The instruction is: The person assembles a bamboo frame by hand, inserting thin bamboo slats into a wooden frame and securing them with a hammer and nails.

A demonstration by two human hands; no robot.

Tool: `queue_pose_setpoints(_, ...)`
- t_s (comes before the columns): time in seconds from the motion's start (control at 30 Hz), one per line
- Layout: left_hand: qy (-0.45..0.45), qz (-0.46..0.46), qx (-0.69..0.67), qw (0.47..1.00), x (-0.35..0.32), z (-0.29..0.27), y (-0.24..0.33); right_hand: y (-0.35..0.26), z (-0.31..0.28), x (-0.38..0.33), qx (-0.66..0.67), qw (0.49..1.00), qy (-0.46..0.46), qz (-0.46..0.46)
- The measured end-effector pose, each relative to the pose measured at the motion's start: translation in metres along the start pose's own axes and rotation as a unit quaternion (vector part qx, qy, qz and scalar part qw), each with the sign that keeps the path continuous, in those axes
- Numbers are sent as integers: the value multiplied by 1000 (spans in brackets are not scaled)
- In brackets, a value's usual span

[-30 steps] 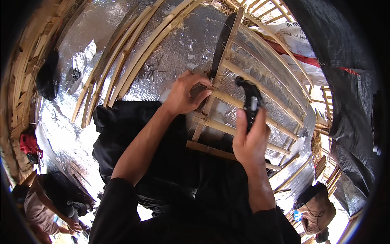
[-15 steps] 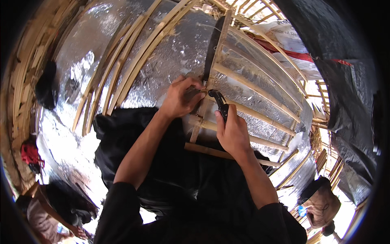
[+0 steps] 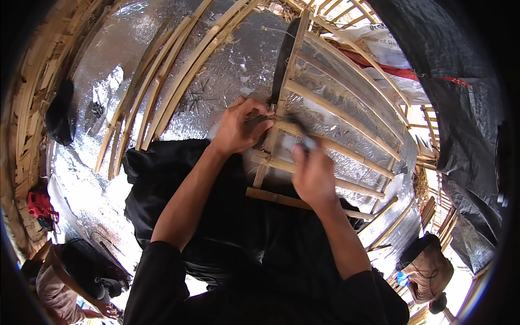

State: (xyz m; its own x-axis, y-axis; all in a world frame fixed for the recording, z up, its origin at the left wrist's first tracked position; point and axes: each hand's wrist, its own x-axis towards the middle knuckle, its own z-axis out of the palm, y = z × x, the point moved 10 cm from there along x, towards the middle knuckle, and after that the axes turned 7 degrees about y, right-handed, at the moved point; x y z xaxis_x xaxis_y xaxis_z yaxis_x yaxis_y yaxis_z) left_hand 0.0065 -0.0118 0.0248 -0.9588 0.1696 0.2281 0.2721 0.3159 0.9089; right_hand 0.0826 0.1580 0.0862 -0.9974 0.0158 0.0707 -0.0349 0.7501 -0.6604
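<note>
In the head view, a ladder-like tan bamboo frame extends toward the right edge of a shiny silver sheet, the left hand curled at it, grip unclear, the right hand gripping a blurred black hammer, black plastic sheeting hanging beyond.

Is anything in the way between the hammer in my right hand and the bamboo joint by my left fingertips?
Nothing visible stands between the hammer in your right hand and the bamboo joint. Your left hand has its fingertips close beside the joint, on its left. The hammer is too blurred to judge the gap.
</note>
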Motion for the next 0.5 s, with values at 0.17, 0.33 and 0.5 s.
queue_pose_setpoints(0.17,11,15,-9,1000,-7,0,-6,-20,-15,19,20,998,2,56)
queue_pose_setpoints(0.33,21,26,-18,999,2,1,1,4,23,6,-32,998,-49,39)
queue_pose_setpoints(0.5,2,5,0,1000,-3,-1,3,-12,-25,22,66,995,30,70)
